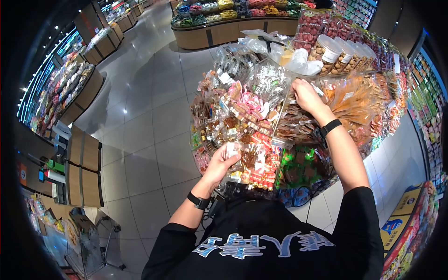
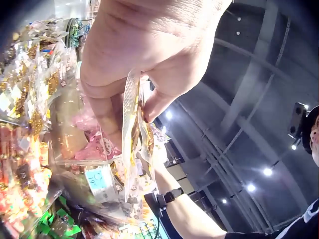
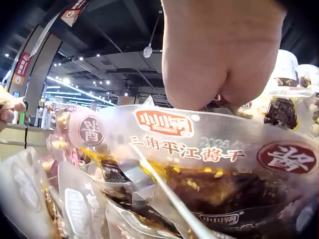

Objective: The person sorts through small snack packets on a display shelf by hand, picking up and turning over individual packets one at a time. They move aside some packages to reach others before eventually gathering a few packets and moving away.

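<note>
My left hand (image 1: pixel 223 163) pinches a clear snack packet (image 2: pixel 132 134) between thumb and fingers, above red-wrapped sweets (image 1: pixel 263 163). Its contents look golden brown in the left wrist view. Over a bin of brown snack packets (image 1: pixel 294 123), my right hand (image 1: pixel 307 95) reaches down with bent fingers. The right wrist view has a printed packet of dried tofu in sauce (image 3: pixel 199 154) standing upright, its pale top edge right at that hand (image 3: pixel 222 59). Those fingertips are hidden behind the packet, so I cannot tell whether they grip it.
Pink packets (image 1: pixel 249 100) lie between my hands, with green packets (image 1: pixel 303 163) nearer me. Clear dividers split the bins. Lidded tubs (image 1: pixel 329 49) and a white plastic bag (image 1: pixel 303 63) stand at the back. Tiled floor (image 1: pixel 140 135) runs along the left, past another display (image 1: pixel 70 88).
</note>
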Available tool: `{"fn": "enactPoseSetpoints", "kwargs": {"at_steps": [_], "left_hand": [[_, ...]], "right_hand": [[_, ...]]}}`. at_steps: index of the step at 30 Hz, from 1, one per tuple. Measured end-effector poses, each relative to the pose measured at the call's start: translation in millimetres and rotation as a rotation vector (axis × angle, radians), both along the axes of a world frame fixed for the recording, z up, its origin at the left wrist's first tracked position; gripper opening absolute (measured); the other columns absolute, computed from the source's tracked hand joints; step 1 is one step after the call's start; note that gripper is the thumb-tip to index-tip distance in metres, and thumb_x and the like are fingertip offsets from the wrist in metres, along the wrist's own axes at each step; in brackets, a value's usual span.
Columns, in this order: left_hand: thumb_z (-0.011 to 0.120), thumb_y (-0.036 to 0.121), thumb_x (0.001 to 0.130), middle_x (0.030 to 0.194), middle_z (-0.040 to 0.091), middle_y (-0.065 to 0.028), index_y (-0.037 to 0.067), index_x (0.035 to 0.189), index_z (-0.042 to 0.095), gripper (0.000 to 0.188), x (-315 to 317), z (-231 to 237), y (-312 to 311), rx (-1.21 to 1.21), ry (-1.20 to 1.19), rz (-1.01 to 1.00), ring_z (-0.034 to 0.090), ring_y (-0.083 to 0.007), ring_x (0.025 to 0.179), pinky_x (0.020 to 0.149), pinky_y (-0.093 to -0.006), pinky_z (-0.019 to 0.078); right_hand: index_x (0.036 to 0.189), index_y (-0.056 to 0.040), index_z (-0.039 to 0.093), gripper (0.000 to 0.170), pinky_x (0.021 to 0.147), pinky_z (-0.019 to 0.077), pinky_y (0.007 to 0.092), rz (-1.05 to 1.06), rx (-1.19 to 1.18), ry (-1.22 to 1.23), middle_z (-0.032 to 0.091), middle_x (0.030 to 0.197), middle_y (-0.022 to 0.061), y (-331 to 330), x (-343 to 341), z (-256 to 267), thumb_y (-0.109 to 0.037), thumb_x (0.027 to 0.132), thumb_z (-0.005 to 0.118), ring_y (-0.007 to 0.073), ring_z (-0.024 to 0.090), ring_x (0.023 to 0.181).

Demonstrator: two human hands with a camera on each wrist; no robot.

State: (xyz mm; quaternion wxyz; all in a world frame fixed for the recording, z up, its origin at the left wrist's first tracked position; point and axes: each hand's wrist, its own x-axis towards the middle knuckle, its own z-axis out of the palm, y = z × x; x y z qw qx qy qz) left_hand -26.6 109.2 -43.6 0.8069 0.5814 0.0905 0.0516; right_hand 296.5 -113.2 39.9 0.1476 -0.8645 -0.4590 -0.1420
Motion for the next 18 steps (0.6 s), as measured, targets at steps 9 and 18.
{"fn": "enactPoseSetpoints", "kwargs": {"at_steps": [9,18], "left_hand": [[0.064,0.003,0.096,0.088,0.06,0.0061,0.005,0.12,0.059,0.025,33,26,-5,0.015,-0.085,-0.012,0.05,-0.0015,0.068,0.063,-0.0206,0.0403],[0.062,0.0,0.096,0.113,0.068,-0.0023,0.002,0.124,0.059,0.028,76,42,-32,0.005,-0.167,-0.124,0.062,-0.0066,0.1,0.089,-0.0268,0.0496]], "right_hand": [[0.1,-0.0025,0.069,0.015,0.095,0.048,0.0449,-0.055,0.106,-0.175,0.066,0.111,0.0133,-21,-29,28,-0.01,0.089,0.063,0.0332,0.061,0.107],[0.111,-0.0035,0.07,0.03,0.1,0.049,0.0454,0.071,0.28,-0.066,0.069,0.118,0.0173,-29,-69,30,-0.02,0.086,0.07,0.0353,0.063,0.114]]}}
